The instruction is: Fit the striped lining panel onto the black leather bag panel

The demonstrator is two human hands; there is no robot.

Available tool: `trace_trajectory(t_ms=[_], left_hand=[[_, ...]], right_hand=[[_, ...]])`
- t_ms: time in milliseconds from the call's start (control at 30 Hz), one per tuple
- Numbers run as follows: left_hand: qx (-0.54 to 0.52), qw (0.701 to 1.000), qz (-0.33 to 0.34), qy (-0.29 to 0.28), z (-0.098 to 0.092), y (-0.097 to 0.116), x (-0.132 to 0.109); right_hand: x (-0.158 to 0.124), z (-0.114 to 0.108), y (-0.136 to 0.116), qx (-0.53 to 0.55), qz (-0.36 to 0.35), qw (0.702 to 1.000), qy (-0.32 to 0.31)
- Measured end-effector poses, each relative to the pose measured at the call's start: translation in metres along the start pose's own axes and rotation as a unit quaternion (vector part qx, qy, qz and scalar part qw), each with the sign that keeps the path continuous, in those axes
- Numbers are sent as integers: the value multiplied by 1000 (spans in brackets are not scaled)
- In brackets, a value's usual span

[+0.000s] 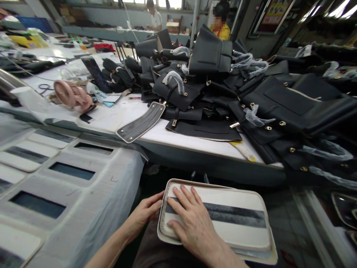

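Observation:
A cream rectangular panel (pixel 237 236) with rounded corners and a dark grey stripe rests on a slightly larger pale piece (pixel 272 243), whose rim shows around it. Both lie across my lap. My left hand (pixel 143 214) pinches the left edge of this stack, its fingertips partly hidden at the rim. On the left part of the panel my right hand (pixel 196 223) lies flat, fingers spread, covering some of the stripe.
Similar striped panels (pixel 30 150) lie on a pale covered surface with rectangular cutouts (pixel 72 170) at left. Ahead, a white table (pixel 156 136) bears piled black leather bag parts (pixel 212 59), a curved strap piece (pixel 141 123) and a pink fan (pixel 71 95). Two people sit farther back.

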State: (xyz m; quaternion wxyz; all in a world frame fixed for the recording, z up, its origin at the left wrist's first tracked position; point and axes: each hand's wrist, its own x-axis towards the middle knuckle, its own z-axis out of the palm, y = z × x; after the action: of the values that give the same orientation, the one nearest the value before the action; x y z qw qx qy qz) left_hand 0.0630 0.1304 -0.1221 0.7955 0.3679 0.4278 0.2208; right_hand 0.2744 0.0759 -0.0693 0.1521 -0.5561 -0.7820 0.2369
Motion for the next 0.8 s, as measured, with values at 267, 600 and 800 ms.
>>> trace_trajectory(t_ms=[267, 600, 800], left_hand=[[59, 998, -9, -2, 12, 23, -3], [41, 999, -1, 9, 27, 22, -7], [29, 999, 10, 45, 32, 14, -4]], right_hand=[[-1, 2, 3, 8, -6, 1000, 10], [-2, 8, 7, 13, -10, 999, 28], [-1, 9, 9, 6, -15, 999, 36]])
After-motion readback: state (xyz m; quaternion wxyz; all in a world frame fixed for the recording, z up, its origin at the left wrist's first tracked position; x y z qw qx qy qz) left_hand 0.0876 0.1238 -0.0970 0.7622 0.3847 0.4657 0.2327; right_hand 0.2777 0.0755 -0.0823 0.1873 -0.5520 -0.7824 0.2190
